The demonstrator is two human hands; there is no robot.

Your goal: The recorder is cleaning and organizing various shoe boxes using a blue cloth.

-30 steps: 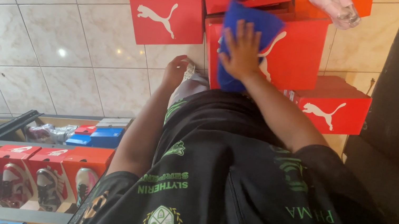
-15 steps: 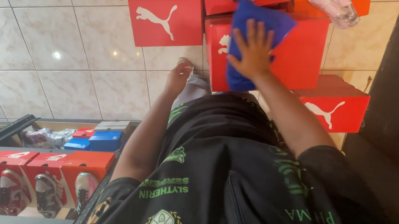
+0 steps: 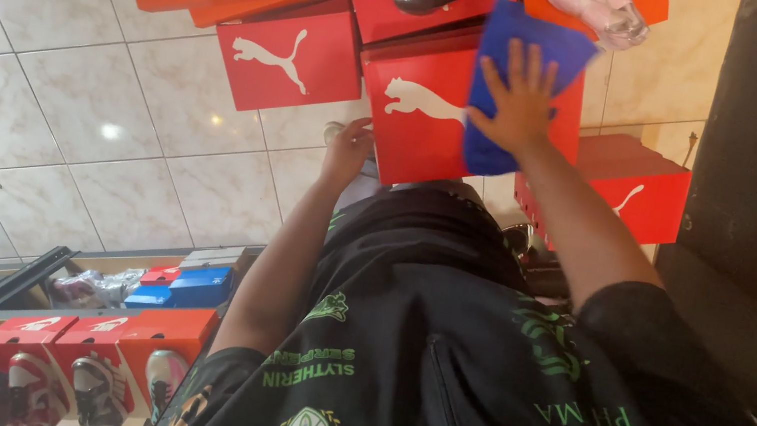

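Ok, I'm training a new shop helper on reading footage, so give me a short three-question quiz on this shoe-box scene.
1. True or false: the right hand presses a blue cloth flat against a red shoe box.
2. What does the left hand touch? A) the pink shoe B) the lower edge of the red shoe box C) the blue box on the lower shelf
3. What kind of floor lies beside the boxes?

Key: 1 true; 2 B; 3 pale glossy tiles.
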